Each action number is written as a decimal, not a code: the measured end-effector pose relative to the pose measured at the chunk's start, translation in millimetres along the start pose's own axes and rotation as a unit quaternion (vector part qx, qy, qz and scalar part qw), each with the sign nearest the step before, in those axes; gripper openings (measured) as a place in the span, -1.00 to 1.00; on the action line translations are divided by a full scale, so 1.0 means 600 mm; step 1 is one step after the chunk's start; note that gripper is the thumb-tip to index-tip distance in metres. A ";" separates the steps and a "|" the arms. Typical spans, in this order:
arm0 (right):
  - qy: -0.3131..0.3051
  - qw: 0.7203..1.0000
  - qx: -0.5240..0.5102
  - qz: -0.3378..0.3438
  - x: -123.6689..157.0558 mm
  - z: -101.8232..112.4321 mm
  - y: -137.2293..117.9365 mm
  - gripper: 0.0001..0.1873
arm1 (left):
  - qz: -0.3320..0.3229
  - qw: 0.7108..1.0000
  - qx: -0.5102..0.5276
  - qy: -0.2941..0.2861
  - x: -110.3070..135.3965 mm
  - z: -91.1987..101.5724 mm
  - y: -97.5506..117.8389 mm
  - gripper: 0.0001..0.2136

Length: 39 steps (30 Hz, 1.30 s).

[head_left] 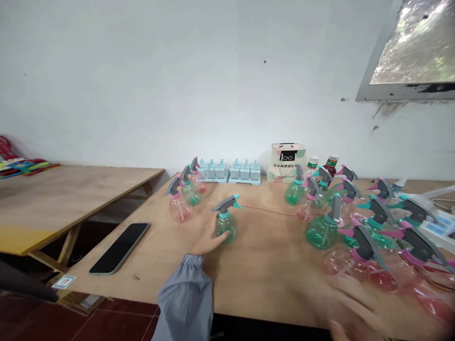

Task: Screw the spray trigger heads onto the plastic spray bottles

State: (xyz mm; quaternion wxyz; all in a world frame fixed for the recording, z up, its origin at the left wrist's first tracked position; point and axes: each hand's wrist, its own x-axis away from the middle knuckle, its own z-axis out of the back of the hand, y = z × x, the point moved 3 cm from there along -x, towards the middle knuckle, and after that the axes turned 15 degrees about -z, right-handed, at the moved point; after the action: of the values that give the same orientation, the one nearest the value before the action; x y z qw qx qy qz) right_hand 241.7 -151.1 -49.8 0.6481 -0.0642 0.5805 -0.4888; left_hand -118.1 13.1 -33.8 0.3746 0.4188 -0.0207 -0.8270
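My left hand (209, 237), in a grey-blue sleeve, is wrapped round the body of a green spray bottle (229, 228) with a grey and teal head, which stands upright on the wooden table (263, 265). At the lower right, motion smears my right hand (350, 305), so its fingers cannot be made out. The nearest thing to it is a clear pink spray bottle (343, 263) at the front of a dense group of pink and green ones. A green spray bottle (322, 232) stands just behind that one.
Three spray bottles stand in a row at left, the nearest a pink one (180, 208). Light-blue ice-pop moulds (245, 173), a printed paper bag (284, 163) and two capped bottles line the wall. A black phone (121, 248) lies near the left edge. Another table (88, 189) stands farther left.
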 end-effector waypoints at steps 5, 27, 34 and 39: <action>-0.039 0.998 0.001 -0.052 -0.095 -0.187 -0.044 -0.35 | 0.010 0.995 -0.091 -0.037 -0.003 -0.072 0.033 -0.22; -0.214 0.943 -0.184 -0.177 -0.262 -0.314 0.006 -0.36 | 0.128 0.901 -0.155 0.385 -0.008 0.062 -0.052 -0.57; -0.259 0.857 -0.339 -0.289 -0.259 -0.290 0.011 -0.53 | 0.350 0.869 -0.206 0.284 0.011 0.099 -0.177 -0.13; -0.320 0.791 -0.413 -0.319 -0.239 -0.289 0.008 -0.54 | 0.339 0.887 -0.228 0.213 0.018 0.038 -0.151 -0.26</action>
State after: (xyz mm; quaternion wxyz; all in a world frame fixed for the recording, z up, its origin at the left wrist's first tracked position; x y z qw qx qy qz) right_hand 124.9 36.9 -8.8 0.5158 -0.6603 0.4325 -0.3329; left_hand -192.7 65.1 -57.8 0.7128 0.4556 0.1079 -0.5222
